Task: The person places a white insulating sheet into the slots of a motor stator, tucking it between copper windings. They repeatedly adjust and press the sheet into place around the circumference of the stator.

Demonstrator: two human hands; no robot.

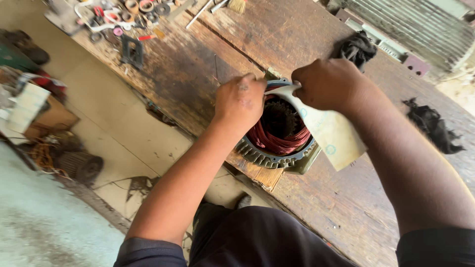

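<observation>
A motor stator [269,157] with a ribbed grey housing and reddish copper windings [279,141] stands at the near edge of a worn wooden workbench [208,69]. My left hand [240,101] rests on the stator's upper left rim, fingers curled down onto the winding and the sheet's edge. My right hand [329,84] pinches the top end of a whitish sheet of insulation paper [336,136], which hangs over the stator's right side. Part of the winding is hidden under both hands.
Two black rags lie on the bench, one [356,48] behind my right hand, one [433,126] to the right. Small rings, tape rolls and metal parts [126,17] crowd the far left corner. Clutter and a second motor [79,165] sit on the floor at left.
</observation>
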